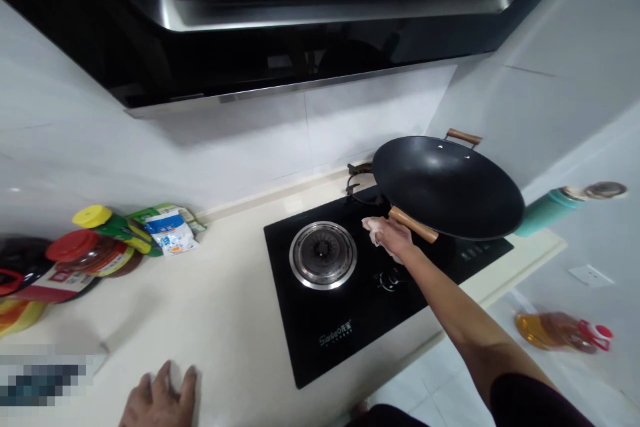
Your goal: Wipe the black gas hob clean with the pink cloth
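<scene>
My right hand [395,239] is closed around a crumpled whitish cloth [371,223], over the black glass gas stove [310,340]. Right beside it is the wooden near handle [414,224] of a large black wok [445,183], which sits on the stove's right side. To the left of the cloth lies a bare round burner [323,255] with a shiny metal ring. My left hand [161,399] lies on the pale countertop [225,320] with its fingers spread and nothing in them.
A range hood [300,53] hangs low over the stove. Sauce bottles, a red-lidded jar [90,250] and seasoning packets [171,230] stand at the left wall. A teal bottle [550,211] is by the counter's right end; an oil bottle [560,332] is lower right.
</scene>
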Demonstrator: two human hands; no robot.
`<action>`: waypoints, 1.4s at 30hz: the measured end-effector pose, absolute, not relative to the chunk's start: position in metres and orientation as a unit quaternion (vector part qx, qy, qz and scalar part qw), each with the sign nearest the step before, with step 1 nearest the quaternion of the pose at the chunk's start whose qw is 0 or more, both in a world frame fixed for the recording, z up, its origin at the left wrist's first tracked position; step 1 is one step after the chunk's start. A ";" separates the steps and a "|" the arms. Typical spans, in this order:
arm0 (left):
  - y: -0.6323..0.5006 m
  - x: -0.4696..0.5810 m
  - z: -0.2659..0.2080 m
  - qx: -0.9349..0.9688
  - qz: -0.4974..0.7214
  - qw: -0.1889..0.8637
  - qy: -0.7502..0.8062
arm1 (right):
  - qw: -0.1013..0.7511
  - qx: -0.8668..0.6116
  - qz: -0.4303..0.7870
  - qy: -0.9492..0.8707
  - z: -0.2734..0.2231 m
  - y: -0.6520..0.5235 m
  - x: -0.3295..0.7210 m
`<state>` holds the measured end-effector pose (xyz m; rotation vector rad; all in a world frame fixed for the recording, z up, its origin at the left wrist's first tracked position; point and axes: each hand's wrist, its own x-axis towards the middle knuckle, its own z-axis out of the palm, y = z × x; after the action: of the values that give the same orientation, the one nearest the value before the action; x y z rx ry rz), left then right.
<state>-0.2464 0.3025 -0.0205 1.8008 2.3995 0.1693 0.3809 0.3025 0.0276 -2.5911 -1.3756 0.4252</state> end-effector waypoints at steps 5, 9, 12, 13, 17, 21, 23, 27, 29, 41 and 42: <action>0.300 -0.250 -0.025 0.599 0.060 0.052 0.797 | 0.055 -0.854 0.135 -0.500 0.025 0.359 0.341; 0.299 -0.249 -0.023 0.599 0.068 0.056 0.796 | 0.046 -0.840 0.138 -0.523 0.031 0.400 0.330; 0.300 -0.248 -0.020 0.594 0.077 0.060 0.799 | 0.044 -0.835 0.142 -0.529 0.036 0.421 0.329; 0.300 -0.247 -0.019 0.593 0.076 0.062 0.800 | 0.043 -0.834 0.145 -0.531 0.038 0.424 0.330; 0.301 -0.244 -0.015 0.591 0.058 0.063 0.802 | 0.035 -0.826 0.158 -0.540 0.040 0.409 0.330; 0.301 -0.243 -0.014 0.593 0.051 0.066 0.801 | 0.026 -0.835 0.153 -0.527 0.035 0.354 0.313; 0.301 -0.243 -0.014 0.598 0.049 0.066 0.797 | 0.028 -0.840 0.138 -0.523 0.030 0.319 0.296; 0.300 -0.242 -0.012 0.606 0.049 0.059 0.792 | 0.035 -0.825 0.117 -0.552 0.022 0.255 0.253; 0.299 -0.242 -0.012 0.611 0.049 0.052 0.789 | 0.039 -0.810 0.122 -0.572 0.023 0.232 0.229; 0.300 -0.250 -0.021 0.612 0.062 0.046 0.787 | 0.246 -0.679 0.366 -0.587 0.000 0.199 0.137; 0.300 -0.249 -0.020 0.613 0.062 0.045 0.786 | 0.285 -0.667 0.411 -0.553 -0.003 0.202 0.146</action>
<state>-0.2495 0.2997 -0.0203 1.8722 2.4020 0.1884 0.1461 0.2016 -0.0029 -1.7832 -1.4790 1.0995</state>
